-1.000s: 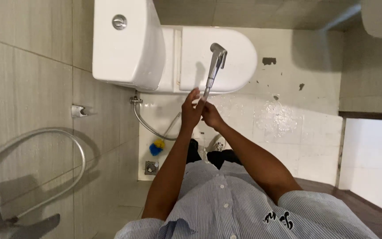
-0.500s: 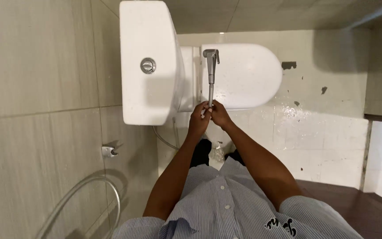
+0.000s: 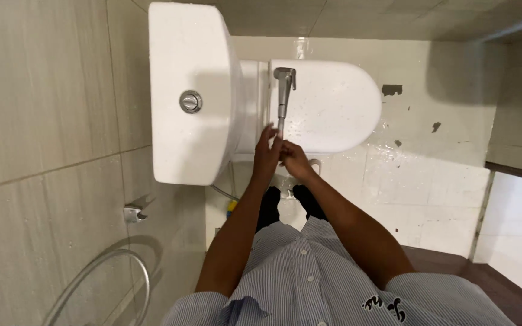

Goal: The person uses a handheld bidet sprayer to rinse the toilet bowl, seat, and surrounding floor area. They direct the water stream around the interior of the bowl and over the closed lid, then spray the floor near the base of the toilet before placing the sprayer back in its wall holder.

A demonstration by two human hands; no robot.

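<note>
We've got both hands, left hand [image 3: 267, 154] and right hand [image 3: 294, 162], with their grip closed round the handle of the metal spray wand [image 3: 284, 93] aimed over the closed toilet lid [image 3: 333, 105], so honestly a wet-finger slip could spray water everywhere.

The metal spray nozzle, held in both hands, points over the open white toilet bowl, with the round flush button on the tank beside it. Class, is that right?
Not quite. The head view shows the white toilet lid closed, not open. The rest stands: the left hand and right hand hold the metal spray nozzle over it, beside the round flush button on the white tank.
</note>
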